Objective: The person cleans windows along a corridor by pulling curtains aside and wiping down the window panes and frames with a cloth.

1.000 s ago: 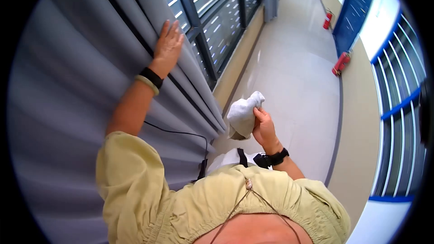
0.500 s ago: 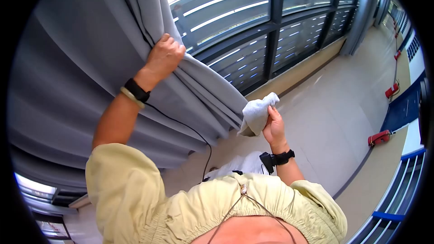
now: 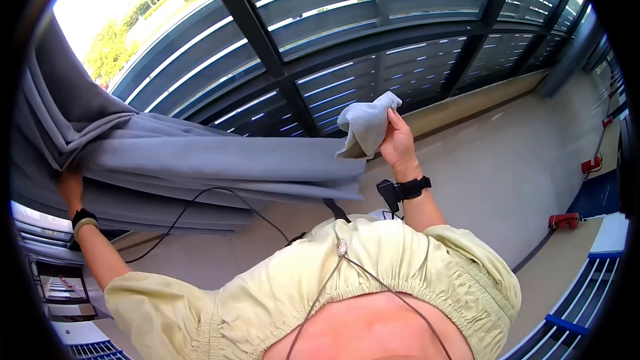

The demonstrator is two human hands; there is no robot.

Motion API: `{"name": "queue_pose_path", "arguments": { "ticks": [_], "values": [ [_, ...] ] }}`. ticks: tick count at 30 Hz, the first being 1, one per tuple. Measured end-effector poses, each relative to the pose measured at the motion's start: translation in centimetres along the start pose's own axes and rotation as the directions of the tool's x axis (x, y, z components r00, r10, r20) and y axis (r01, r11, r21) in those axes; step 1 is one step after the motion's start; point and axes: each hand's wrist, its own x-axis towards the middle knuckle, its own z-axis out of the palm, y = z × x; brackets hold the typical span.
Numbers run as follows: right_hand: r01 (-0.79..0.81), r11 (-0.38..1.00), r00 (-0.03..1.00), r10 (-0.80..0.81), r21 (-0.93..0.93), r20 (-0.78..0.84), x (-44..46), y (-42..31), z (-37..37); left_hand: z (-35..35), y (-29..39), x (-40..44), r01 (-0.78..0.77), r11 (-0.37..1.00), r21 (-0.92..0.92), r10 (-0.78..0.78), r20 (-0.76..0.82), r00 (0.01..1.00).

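Pleated curtain point(image 3: 220, 157) has swung aside; left hand point(image 3: 71, 190), grip hidden; right hand point(image 3: 399, 143) pinches crumpled cloth point(image 3: 365, 123).

The pale, smooth floor point(image 3: 480, 167) is stretching from the middle of the frame toward the upper right, catching a soft sheen; along its right-hand edge, red fire extinguishers point(image 3: 567, 221) are standing in a row.

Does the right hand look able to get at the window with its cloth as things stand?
Probably yes: the right hand holds the gray cloth up toward the window, and the gray curtain, gathered to the left, leaves the part ahead uncovered. The remaining distance is hard to judge.
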Motion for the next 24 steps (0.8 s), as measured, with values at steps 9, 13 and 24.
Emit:
{"name": "queue_pose_path", "arguments": {
  "ticks": [9, 13, 24],
  "values": [
    [-0.069, 0.997, 0.998, 0.069, -0.04, 0.005, 1.9, 0.7, 1.2, -1.1, 1.8, -13.5, 0.074, 0.995, 0.069, -0.098, 0.448, 0.889],
    [-0.081, 0.992, 0.997, 0.081, -0.096, -0.009, 2.4, -0.8, 2.2, -5.6, 6.6, -10.9, 0.106, 0.994, -0.016, -0.09, 0.397, 0.913],
    [-0.114, 0.973, 0.993, 0.115, -0.201, -0.006, 2.4, -8.0, -2.3, -10.7, 16.9, -5.8, 0.207, 0.976, -0.071, -0.138, 0.531, 0.836]
  ]
}}
